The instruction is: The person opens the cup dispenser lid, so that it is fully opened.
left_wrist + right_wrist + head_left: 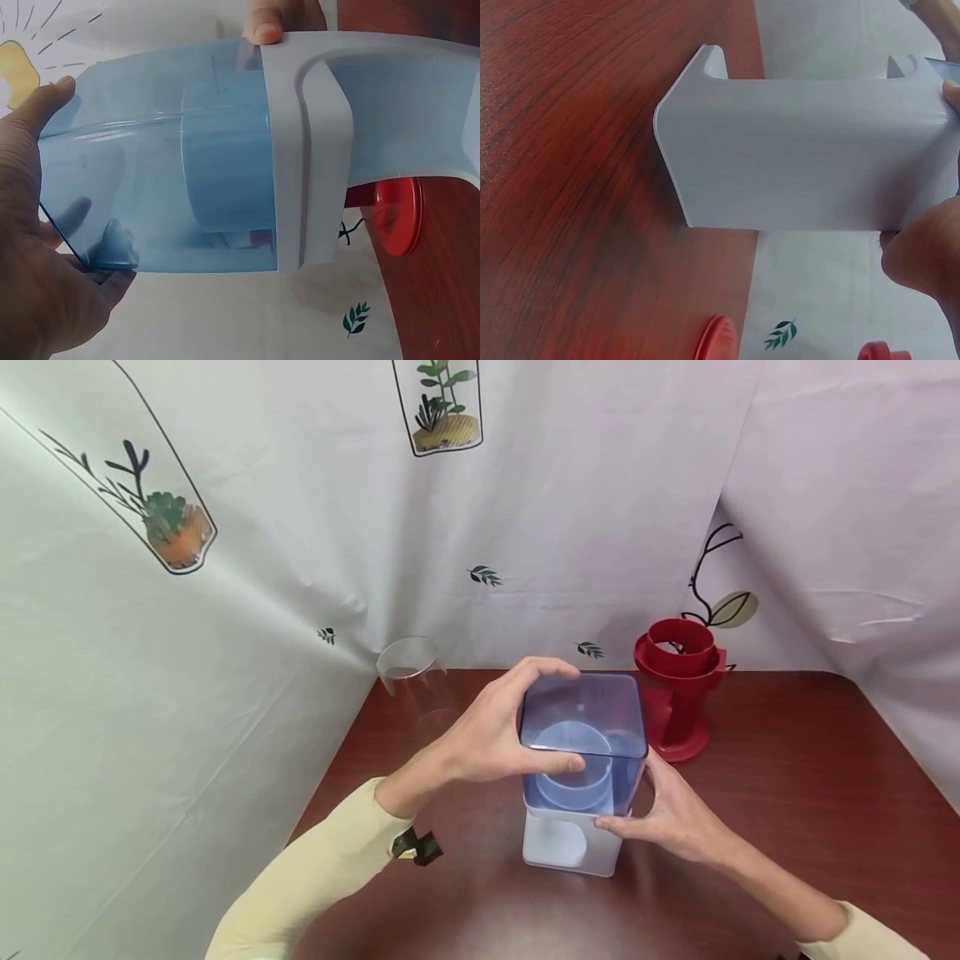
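My left hand (498,727) grips the upper end of a see-through blue, square-sided container (581,714), thumb across its front face and fingers at the far side. A round collar shows through the container's wall. Below it is a white stand (309,157) with an open hollow in its front, its foot close over the table in the head view. My right hand (678,818) holds the stand near its top, thumb on the front rim at the seam with the container. The right wrist view shows the stand's smooth back (802,157) beside this hand.
A red stand (678,693) with a round ring on top is behind my right hand. At the back left is a clear cylinder (412,681). Both are on the dark red wooden table (810,793). A white patterned cloth (600,510) hangs behind and at the sides.
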A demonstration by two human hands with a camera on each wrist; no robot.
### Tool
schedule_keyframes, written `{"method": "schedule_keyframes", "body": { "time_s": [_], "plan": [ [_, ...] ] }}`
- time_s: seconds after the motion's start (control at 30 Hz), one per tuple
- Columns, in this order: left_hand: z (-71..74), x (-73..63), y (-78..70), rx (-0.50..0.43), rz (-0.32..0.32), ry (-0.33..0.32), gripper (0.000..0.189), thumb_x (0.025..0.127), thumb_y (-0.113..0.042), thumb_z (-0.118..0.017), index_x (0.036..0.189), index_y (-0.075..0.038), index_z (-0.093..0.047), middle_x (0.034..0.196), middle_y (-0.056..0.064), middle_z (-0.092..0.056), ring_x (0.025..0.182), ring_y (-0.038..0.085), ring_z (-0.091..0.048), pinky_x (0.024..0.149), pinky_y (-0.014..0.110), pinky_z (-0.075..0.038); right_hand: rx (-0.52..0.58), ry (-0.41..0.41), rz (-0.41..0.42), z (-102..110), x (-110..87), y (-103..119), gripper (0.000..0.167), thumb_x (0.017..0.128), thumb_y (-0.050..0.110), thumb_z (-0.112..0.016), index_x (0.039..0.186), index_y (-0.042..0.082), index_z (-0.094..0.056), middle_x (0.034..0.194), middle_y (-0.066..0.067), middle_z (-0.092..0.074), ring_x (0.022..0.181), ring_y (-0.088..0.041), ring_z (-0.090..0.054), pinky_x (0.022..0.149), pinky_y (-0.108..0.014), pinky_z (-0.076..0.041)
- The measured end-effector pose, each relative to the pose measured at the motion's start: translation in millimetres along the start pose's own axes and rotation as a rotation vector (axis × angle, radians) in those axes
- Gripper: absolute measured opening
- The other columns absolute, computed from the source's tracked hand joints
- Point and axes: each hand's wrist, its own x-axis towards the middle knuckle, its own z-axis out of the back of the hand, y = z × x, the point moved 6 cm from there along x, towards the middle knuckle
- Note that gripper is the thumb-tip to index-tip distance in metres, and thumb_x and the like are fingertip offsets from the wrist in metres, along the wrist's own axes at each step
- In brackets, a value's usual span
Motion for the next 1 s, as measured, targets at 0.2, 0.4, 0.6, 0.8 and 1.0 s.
{"method": "schedule_keyframes", "body": {
  "time_s": [0.2,0.4,0.6,0.8,1.0],
  "plan": [
    [2.7,1.9,5.3,-0.033,0.047,-0.002,0.083,0.074,-0.031,-0.097,0.144,-0.017,-0.054,0.127,-0.006,-0.063,0.106,0.01,-0.065,0.086,0.03,-0.059,0.001,-0.006,0.016,0.1,0.9,1.1,0.11,0.077,0.026,-0.095,0.164,0.038,-0.029,0.148,0.006,-0.053,0.132,-0.015,-0.052,0.107,-0.027,-0.046],
    [1.1,0.5,4.5,-0.037,0.036,-0.01,0.082,0.075,-0.032,-0.097,0.144,-0.018,-0.054,0.129,-0.006,-0.062,0.107,0.011,-0.064,0.087,0.031,-0.059,-0.016,-0.001,0.008,0.1,-0.2,0.8,0.108,0.078,0.027,-0.095,0.164,0.034,-0.03,0.148,0.005,-0.053,0.132,-0.016,-0.051,0.109,-0.033,-0.047],
    [-1.1,-3.1,-1.8,0.019,-0.026,-0.026,0.08,0.076,-0.034,-0.097,0.141,-0.017,-0.054,0.141,-0.005,-0.057,0.12,0.01,-0.058,0.093,0.029,-0.057,-0.03,0.005,0.004,0.0,-1.1,1.1,0.105,0.078,0.028,-0.095,0.162,0.031,-0.032,0.146,0.005,-0.053,0.129,-0.015,-0.052,0.107,-0.036,-0.05],
    [-0.5,0.2,0.0,-0.029,-0.002,-0.015,0.081,0.075,-0.03,-0.097,0.142,-0.017,-0.053,0.136,-0.004,-0.059,0.114,0.013,-0.061,0.09,0.03,-0.058,-0.013,0.004,0.013,-0.4,-0.2,1.0,0.104,0.078,0.028,-0.095,0.161,0.032,-0.033,0.146,0.005,-0.053,0.13,-0.017,-0.053,0.108,-0.056,-0.05],
    [1.6,3.0,6.0,-0.092,0.035,-0.006,0.08,0.076,-0.025,-0.097,0.142,-0.016,-0.053,0.131,-0.003,-0.062,0.108,0.013,-0.064,0.088,0.032,-0.059,0.028,0.005,0.019,-0.8,0.5,0.5,0.108,0.078,0.027,-0.094,0.164,0.036,-0.029,0.15,0.002,-0.051,0.136,-0.023,-0.049,0.107,-0.072,-0.044]
  ]
}}
